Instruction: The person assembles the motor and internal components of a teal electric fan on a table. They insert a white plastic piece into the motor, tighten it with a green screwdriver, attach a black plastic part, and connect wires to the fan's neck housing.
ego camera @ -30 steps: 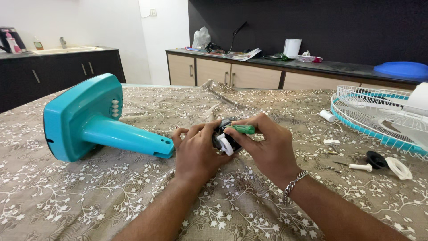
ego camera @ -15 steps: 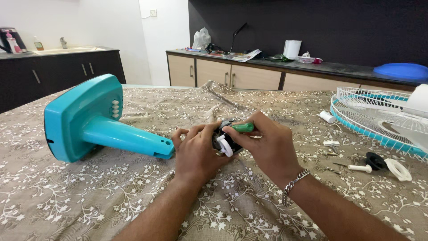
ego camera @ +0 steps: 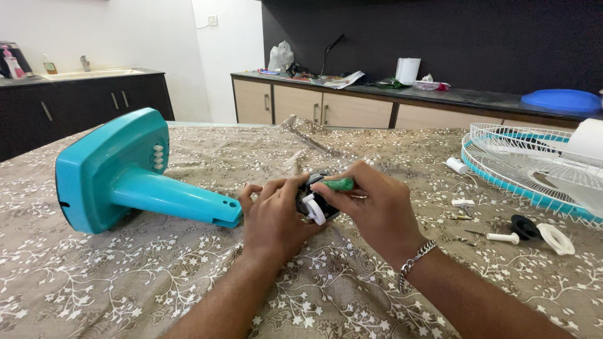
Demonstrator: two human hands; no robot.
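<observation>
While both forearms reached in over the floral tablecloth (ego camera: 125, 276), the left hand (ego camera: 273, 216) curled closed around a small dark motor part (ego camera: 312, 199) with a white plastic end, at the table's middle. The right hand (ego camera: 375, 210), wearing a metal bracelet (ego camera: 414, 260), pinched a green-handled screwdriver (ego camera: 340, 184) against it. Nearby lay a smooth teal fan base (ego camera: 119, 176) and a white wire fan guard (ego camera: 534, 169).

two hands (ego camera: 276, 216), one screwdriver (ego camera: 340, 184), one fan base (ego camera: 119, 169)
</observation>
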